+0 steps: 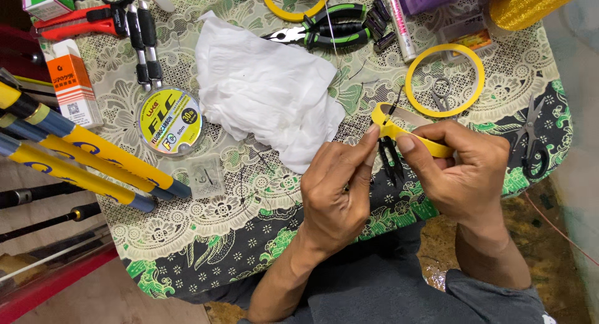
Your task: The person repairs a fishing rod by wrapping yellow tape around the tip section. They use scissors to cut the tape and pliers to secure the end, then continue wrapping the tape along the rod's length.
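We see both hands working at the near edge of a small round table (187, 249) covered in a green and cream patterned cloth. The left hand (337, 190) has its thumb and forefinger pinched onto a yellow tape roll (409, 134), other fingers curled loosely. The right hand (465, 174) is closed around the same roll from the other side, thumb pressing on top. Something thin and dark hangs below the roll between the hands; we cannot tell what. Just left lies a crumpled white cloth (268, 90), touching the left fingertips' area. Beyond the roll sits a second yellow ring (444, 81) with small scissors (442, 94) inside it. Green-handled pliers (324, 32) lie at the far side. A round line spool (170, 121) and yellow rod sections (81, 152) crowd the left edge; black scissors (533, 143) lie at the right rim.
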